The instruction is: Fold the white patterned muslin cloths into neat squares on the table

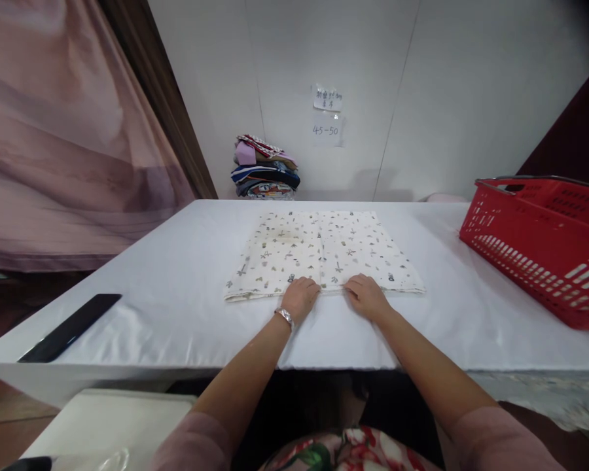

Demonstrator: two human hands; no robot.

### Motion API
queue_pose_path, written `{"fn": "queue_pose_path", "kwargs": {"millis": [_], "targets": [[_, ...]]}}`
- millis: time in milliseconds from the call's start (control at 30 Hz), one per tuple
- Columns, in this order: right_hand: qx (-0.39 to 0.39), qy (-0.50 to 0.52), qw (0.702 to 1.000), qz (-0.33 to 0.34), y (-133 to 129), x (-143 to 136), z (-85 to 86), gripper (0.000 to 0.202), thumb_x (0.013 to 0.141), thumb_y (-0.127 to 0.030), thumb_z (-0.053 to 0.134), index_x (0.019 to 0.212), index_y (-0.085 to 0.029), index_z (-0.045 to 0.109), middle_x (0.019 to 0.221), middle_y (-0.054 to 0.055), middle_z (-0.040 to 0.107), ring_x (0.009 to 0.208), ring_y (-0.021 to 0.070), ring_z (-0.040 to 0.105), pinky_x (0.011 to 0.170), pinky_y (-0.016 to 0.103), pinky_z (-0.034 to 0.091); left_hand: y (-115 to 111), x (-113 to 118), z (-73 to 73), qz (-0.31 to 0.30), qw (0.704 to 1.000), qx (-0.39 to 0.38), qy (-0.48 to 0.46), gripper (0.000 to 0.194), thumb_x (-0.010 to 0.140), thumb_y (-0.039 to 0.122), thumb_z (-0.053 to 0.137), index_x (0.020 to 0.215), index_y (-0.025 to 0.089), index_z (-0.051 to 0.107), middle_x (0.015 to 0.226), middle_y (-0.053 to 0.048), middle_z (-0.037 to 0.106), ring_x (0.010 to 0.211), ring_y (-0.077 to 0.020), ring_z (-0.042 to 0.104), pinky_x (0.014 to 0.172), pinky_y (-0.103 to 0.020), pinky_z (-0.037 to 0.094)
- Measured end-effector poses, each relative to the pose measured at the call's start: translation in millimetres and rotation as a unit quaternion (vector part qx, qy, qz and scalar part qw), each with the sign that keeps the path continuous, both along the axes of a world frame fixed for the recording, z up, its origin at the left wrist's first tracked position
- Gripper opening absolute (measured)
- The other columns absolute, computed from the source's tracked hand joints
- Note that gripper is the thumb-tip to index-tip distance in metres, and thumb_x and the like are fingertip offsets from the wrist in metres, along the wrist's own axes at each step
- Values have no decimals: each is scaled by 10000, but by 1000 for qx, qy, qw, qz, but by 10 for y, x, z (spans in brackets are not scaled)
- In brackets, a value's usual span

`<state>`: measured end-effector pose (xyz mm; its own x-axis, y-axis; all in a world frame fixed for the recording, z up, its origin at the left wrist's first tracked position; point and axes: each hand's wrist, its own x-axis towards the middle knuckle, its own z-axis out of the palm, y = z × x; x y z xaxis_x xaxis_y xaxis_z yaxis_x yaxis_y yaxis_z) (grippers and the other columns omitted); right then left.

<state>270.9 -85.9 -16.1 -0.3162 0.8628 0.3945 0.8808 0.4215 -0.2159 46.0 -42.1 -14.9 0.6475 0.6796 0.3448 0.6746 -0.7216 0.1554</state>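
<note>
A white cloth with small printed figures lies folded and flat on the white-covered table, a crease running down its middle. My left hand, with a silver bracelet at the wrist, is closed at the cloth's near edge, just left of the crease. To the right of the crease, my right hand is closed at the same edge, its fingers curled over the fabric. The fingertips of both hands are partly hidden, and the near edge shows several layers.
A red plastic basket stands at the right. Folded fabrics are stacked behind the far edge. A black flat object lies at the left. Papers hang on the wall, and a pink curtain hangs at left.
</note>
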Motion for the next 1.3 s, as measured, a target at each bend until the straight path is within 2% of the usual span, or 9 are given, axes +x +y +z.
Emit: {"fn": "queue_pose_path", "kwargs": {"millis": [167, 433, 567, 833, 1000, 1100, 1300], "targets": [[-5, 21, 1000, 8, 20, 60, -33, 190, 855, -166, 454, 935, -206, 621, 956, 30, 612, 903, 167, 494, 774, 298, 349, 9, -9, 3, 0, 1000, -15, -4, 201, 886, 245, 438, 920, 199, 630, 922, -44, 616, 876, -173, 503, 798, -329, 405], [-19, -20, 1000, -13, 68, 39, -75, 255, 904, -206, 387, 951, -199, 638, 955, 58, 608, 902, 181, 489, 777, 311, 355, -14, 51, 55, 40, 998, -16, 46, 233, 902, 223, 396, 909, 202, 628, 913, -42, 598, 863, -170, 487, 777, -313, 389], [-16, -21, 999, -21, 82, 34, -92, 251, 892, -168, 386, 924, -185, 634, 927, 63, 605, 886, 182, 486, 773, 309, 354, -10, 75, 59, 50, 997, 0, 66, 227, 899, 195, 386, 889, 174, 612, 907, -54, 594, 847, -176, 490, 761, -313, 382], [-7, -18, 1000, -18, 84, 59, -128, 230, 875, -142, 397, 900, -177, 623, 902, 65, 599, 864, 183, 480, 764, 312, 343, 28, 74, -23, 47, 997, 9, 59, 218, 895, 181, 387, 853, 161, 600, 883, -58, 588, 840, -177, 492, 770, -317, 379], [-14, 12, 1000, 10, 47, 53, -74, 218, 884, -193, 400, 894, -186, 617, 909, 56, 596, 861, 177, 478, 763, 312, 351, -13, 72, 31, 47, 996, -3, 70, 237, 904, 203, 379, 860, 172, 610, 889, -53, 588, 828, -172, 483, 764, -315, 382], [-14, 25, 999, 22, 13, 51, -22, 161, 844, -200, 465, 897, -186, 616, 912, 54, 594, 871, 181, 478, 770, 318, 356, -42, 48, 66, 37, 998, -12, 58, 247, 908, 221, 377, 868, 186, 618, 894, -42, 590, 841, -169, 485, 775, -315, 383], [-28, 24, 999, 27, 10, 66, -7, 176, 840, -199, 479, 941, -191, 623, 940, 59, 594, 895, 190, 481, 788, 332, 364, -39, 4, 52, 20, 999, -31, 26, 170, 853, 301, 503, 926, 204, 622, 930, -43, 585, 880, -184, 489, 789, -332, 389]]}}
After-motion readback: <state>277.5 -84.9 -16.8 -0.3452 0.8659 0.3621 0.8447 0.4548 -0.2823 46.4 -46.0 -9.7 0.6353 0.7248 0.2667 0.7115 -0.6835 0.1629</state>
